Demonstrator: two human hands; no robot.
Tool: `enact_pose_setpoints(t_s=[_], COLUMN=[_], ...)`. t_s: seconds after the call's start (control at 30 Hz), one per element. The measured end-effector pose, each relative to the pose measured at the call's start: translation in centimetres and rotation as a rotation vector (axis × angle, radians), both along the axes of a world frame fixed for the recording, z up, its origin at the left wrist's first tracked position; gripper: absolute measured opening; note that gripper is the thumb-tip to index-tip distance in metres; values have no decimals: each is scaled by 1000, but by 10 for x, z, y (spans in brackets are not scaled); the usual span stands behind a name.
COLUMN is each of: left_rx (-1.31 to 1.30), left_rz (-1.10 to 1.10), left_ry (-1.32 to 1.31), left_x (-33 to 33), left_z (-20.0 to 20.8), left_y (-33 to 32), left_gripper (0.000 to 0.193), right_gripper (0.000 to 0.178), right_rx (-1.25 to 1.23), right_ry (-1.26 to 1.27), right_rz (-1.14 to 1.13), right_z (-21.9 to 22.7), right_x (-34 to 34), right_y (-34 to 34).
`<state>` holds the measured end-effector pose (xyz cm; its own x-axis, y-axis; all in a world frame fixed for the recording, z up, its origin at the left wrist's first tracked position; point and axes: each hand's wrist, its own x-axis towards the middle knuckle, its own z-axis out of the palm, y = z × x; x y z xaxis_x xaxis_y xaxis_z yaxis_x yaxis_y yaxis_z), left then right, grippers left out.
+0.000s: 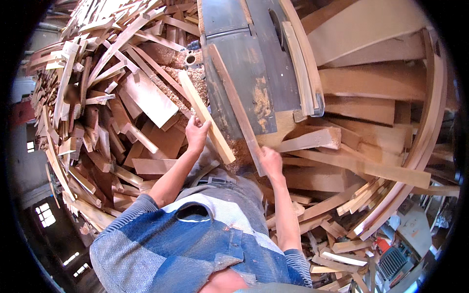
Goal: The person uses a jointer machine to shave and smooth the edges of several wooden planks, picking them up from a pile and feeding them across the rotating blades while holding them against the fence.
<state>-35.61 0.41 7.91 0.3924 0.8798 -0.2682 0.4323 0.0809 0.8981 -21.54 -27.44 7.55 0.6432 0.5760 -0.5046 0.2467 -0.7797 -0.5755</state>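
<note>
My left hand (197, 133) is closed around the edge of a pale wooden strip (205, 117), which slants beside the near left side of the machine table. A second, browner wooden strip (237, 107) lies across the grey metal machine table (239, 58), its near end sticking out past the table edge. That near end is gripped by my right hand (271, 161), with the fingers closed on it. Sawdust and shavings are scattered over the metal surface.
Offcuts (97, 107) are heaped high on the left, against the machine. Upright wooden strips (299, 63) line the table's right side. Further right, wide boards (373, 83) stand stacked, and a long plank (361, 166) juts toward me. More scrap (342, 254) covers the lower right.
</note>
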Motion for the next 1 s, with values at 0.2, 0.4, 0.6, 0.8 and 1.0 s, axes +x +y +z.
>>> enact_pose_setpoints(t_s=[0.2,0.4,0.6,0.8,1.0], left_rx=[-101,-106,-114,-163,-68], left_rz=[8,21,-61,-137,-234], left_ry=[-6,-47,32,-69,-93], left_x=[-7,-9,-3,9,24], left_z=[20,36,33,34,52], left_y=[-3,-3,-6,-23,-30], left_gripper=[27,25,34,27,28], right_gripper=[33,32,44,47,45], right_rx=[639,837,619,377,660], right_ry=[460,617,-166,-268,-129], right_rz=[-1284,-1321,-1238,-1009,-1178], right_z=[-52,-69,-48,-28,-49], right_x=[150,191,107,41,37], right_y=[2,-5,-44,-77,-72])
